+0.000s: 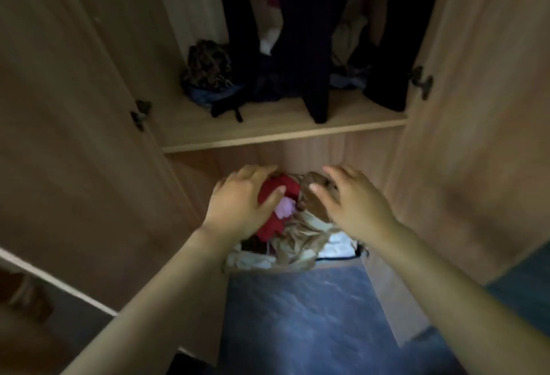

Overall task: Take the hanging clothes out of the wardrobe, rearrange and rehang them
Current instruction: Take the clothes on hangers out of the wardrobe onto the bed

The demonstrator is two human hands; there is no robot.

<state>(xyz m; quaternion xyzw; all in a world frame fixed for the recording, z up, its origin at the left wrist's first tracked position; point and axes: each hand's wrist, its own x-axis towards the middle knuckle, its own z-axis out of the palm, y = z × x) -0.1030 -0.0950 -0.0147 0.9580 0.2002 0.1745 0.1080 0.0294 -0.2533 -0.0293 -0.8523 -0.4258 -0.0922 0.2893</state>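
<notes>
A pile of clothes (297, 240) lies at the foot of the open wardrobe, with a red garment (282, 187), a pink piece (285, 207), a brown one (315, 184) and beige cloth. My left hand (241, 202) rests on the red garment, fingers spread and slightly bent over it. My right hand (351, 199) hovers over the brown garment with loosely bent fingers; contact is unclear. Dark clothes (306, 32) hang inside the wardrobe above, their hems reaching the shelf (268, 136).
Both wardrobe doors stand open, the left door (74, 107) and the right door (476, 107). A leopard-print bundle (208, 68) and other crumpled items lie on the shelf. Blue floor (297, 315) shows below the pile.
</notes>
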